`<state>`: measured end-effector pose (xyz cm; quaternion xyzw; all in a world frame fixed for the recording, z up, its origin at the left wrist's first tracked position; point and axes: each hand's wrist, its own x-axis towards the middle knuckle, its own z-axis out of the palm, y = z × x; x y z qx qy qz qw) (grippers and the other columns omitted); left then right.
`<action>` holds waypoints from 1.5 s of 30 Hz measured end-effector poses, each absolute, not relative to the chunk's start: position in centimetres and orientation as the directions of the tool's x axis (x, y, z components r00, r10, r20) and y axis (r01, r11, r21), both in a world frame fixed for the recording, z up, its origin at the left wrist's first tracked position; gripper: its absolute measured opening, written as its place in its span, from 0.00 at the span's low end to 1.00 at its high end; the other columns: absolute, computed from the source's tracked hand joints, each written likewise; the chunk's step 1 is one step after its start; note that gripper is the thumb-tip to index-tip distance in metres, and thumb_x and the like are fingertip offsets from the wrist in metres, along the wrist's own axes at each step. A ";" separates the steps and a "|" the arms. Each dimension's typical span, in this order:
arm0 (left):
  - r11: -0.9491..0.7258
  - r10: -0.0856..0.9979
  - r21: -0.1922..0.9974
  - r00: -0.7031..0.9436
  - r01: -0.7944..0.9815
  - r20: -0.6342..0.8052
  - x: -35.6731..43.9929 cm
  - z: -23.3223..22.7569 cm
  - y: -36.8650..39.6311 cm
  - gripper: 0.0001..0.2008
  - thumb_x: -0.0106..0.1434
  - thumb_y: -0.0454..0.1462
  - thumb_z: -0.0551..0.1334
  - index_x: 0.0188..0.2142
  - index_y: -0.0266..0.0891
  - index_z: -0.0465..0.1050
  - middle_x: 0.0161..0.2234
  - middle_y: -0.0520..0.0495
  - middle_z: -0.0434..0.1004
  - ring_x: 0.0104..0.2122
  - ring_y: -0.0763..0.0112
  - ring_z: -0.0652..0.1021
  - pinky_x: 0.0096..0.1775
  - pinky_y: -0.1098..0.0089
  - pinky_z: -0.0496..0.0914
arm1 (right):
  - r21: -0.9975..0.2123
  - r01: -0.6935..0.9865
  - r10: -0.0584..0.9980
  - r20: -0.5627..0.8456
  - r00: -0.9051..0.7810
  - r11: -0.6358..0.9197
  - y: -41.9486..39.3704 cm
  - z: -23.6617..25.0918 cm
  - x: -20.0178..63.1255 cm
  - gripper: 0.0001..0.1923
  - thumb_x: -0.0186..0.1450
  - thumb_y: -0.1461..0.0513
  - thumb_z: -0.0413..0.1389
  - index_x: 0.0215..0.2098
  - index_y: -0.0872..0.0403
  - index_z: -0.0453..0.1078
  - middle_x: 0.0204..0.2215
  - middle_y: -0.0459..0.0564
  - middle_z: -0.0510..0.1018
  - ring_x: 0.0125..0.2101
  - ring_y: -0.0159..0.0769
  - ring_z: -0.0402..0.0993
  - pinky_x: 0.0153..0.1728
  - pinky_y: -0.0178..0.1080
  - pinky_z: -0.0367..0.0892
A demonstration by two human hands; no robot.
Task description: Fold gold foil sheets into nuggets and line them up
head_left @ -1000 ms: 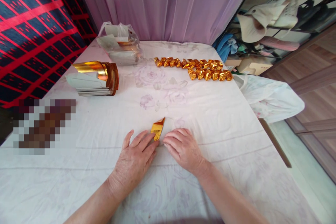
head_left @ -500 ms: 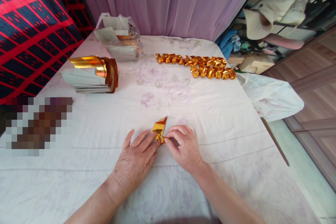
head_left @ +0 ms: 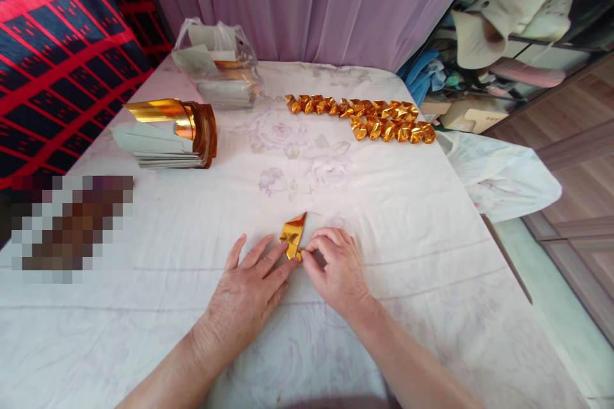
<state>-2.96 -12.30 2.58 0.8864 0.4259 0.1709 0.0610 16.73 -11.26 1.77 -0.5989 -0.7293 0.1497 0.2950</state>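
Working at a cloth-covered table [head_left: 407, 204], we have rows of folded gold shapes [head_left: 371, 108] and a stack of foil paper [head_left: 167, 140] lying farther off. Our left hand [head_left: 249, 284] spreads out, fingertips on the gold piece [head_left: 293, 230] lying on the cloth; our right hand [head_left: 338, 268] pinches its lower corner. We judge this a folding step; the next move calls for steady left pressure and a crisp crease there.

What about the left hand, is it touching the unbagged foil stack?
No, the left hand touches the folded gold piece, away from that stack.
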 end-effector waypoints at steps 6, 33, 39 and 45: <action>-0.631 0.773 0.205 0.585 0.748 0.245 -2.8 2.6 -12.4 0.16 0.69 0.42 0.57 0.55 0.52 0.72 0.56 0.53 0.75 0.59 0.57 0.70 0.64 0.49 0.47 | -0.554 0.800 0.965 0.238 -0.114 0.231 -11.3 1.7 16.7 0.05 0.61 0.66 0.59 0.29 0.51 0.69 0.35 0.47 0.76 0.38 0.39 0.69 0.40 0.42 0.58; -0.663 0.735 0.065 0.633 0.746 0.243 -2.4 2.4 -12.8 0.18 0.66 0.37 0.60 0.55 0.46 0.72 0.56 0.45 0.75 0.60 0.55 0.69 0.65 0.46 0.45 | -0.522 0.821 0.962 0.247 -0.113 0.231 -11.3 1.6 16.6 0.05 0.61 0.66 0.59 0.29 0.51 0.69 0.35 0.45 0.76 0.38 0.38 0.69 0.39 0.41 0.58; -0.662 0.733 0.064 0.628 0.746 0.263 -2.2 2.7 -12.8 0.17 0.66 0.36 0.59 0.54 0.44 0.73 0.54 0.43 0.76 0.58 0.54 0.70 0.65 0.45 0.46 | -0.510 0.829 0.963 0.247 -0.112 0.228 -11.4 1.6 16.7 0.03 0.61 0.64 0.60 0.33 0.51 0.70 0.39 0.48 0.76 0.41 0.41 0.69 0.42 0.42 0.60; -0.647 0.751 0.101 0.610 0.756 0.254 -2.2 2.9 -12.8 0.16 0.68 0.37 0.58 0.53 0.46 0.74 0.54 0.44 0.76 0.59 0.54 0.71 0.64 0.43 0.46 | -0.540 0.807 0.965 0.230 -0.129 0.237 -11.1 1.4 17.4 0.03 0.62 0.64 0.59 0.33 0.50 0.69 0.41 0.50 0.76 0.43 0.42 0.70 0.43 0.44 0.61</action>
